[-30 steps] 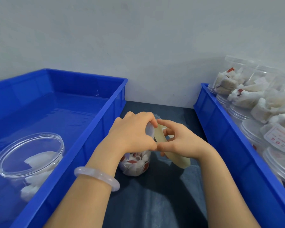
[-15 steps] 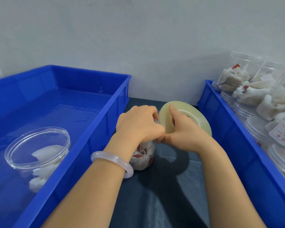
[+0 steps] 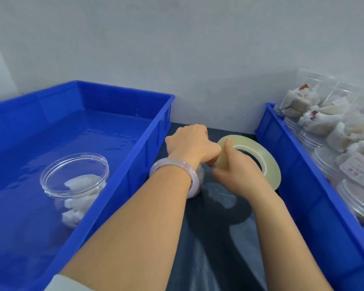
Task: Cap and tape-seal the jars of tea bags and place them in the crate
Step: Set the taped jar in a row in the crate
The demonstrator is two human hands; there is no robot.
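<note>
- Since half a second ago the tape roll (image 3: 270, 164) has tipped flatter and swung right, away from the jar (image 3: 200, 174).
- The left hand (image 3: 192, 145) curls down over the jar's top, on the dark surface between the crates; the right hand (image 3: 237, 175) grips the roll.
- The strip is best kept taut and level on the lid seam, with the jar steady.
- The left crate (image 3: 118, 101) holds one finished jar (image 3: 75, 177) of tea bags; the right crate (image 3: 303, 185) is packed with stacked jars (image 3: 324, 116).
</note>
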